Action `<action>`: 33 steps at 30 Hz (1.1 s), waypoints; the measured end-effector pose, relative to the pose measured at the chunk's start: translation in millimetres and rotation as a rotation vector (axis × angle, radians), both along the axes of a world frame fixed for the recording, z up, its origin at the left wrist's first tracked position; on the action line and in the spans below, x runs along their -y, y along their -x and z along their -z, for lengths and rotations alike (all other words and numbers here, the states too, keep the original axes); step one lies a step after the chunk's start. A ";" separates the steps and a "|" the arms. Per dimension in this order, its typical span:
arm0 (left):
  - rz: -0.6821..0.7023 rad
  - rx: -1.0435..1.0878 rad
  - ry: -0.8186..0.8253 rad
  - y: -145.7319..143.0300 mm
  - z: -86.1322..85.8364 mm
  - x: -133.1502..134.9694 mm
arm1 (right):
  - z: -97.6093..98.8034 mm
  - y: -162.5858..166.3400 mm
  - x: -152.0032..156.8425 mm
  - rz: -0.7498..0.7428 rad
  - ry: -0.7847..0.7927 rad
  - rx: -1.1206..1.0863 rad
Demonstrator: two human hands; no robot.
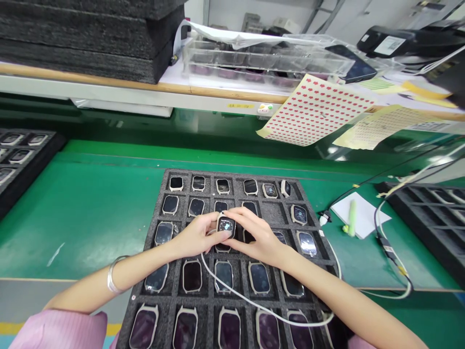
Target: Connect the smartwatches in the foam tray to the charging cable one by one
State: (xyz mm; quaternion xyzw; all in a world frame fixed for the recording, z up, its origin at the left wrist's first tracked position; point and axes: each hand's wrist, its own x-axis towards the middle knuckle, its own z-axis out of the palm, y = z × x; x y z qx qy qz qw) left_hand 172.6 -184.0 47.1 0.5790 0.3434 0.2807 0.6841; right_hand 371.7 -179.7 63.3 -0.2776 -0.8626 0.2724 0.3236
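Note:
Both hands hold one smartwatch [226,227] over the middle of a dark foam tray [274,213]. Its screen is lit and shows a dial. My left hand [196,235] grips it from the left side, fingers partly hidden behind it. From the right, my right hand [259,237] closes on it with thumb and fingers at its edges. A white cable [250,301] comes out under my left hand and loops across the tray to the right. Strapless smartwatches [259,277] fill most compartments around the hands; a few of them also have lit screens.
A second foam tray [32,167] with watches lies at the left, another [428,223] at the right. White paper with a green marker [351,218] and tangled cables [387,247] sit right of the tray. A shelf [174,88] overhead bears foam blocks, and a sticker sheet [316,111] hangs from it.

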 end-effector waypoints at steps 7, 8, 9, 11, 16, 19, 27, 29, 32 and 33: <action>0.013 0.000 -0.017 -0.2 -1.4 0.0 | -1.1 -1.5 2.1 0.021 -0.034 0.031; 0.014 0.001 -0.017 -0.4 -1.4 -0.2 | -0.6 -1.5 2.3 0.026 -0.042 0.037; 0.017 0.001 -0.014 -0.7 -1.3 -0.3 | -0.2 -1.3 2.6 0.029 -0.051 0.044; 0.028 0.006 -0.006 -1.1 -1.0 -0.1 | -0.4 -0.4 3.7 0.043 -0.086 0.071; 0.067 0.038 -0.034 -0.5 -0.5 1.8 | -16.8 -3.5 5.7 0.077 -0.133 0.194; 0.114 0.079 0.014 -0.1 -1.2 0.8 | -29.9 -23.5 -0.9 0.156 -0.094 0.169; 0.149 0.065 0.223 0.0 -9.9 -1.7 | -14.4 -106.8 -15.8 0.329 -0.097 0.515; 0.179 0.040 0.194 0.3 -11.5 -1.6 | -17.1 -105.2 -13.6 0.324 -0.114 0.563; 0.201 0.034 0.193 -0.2 -13.3 -1.9 | -28.2 -84.5 -14.6 0.280 -0.157 0.660; 0.197 0.047 0.204 -0.6 -13.8 -2.1 | -30.6 -75.5 -17.2 0.245 -0.156 0.689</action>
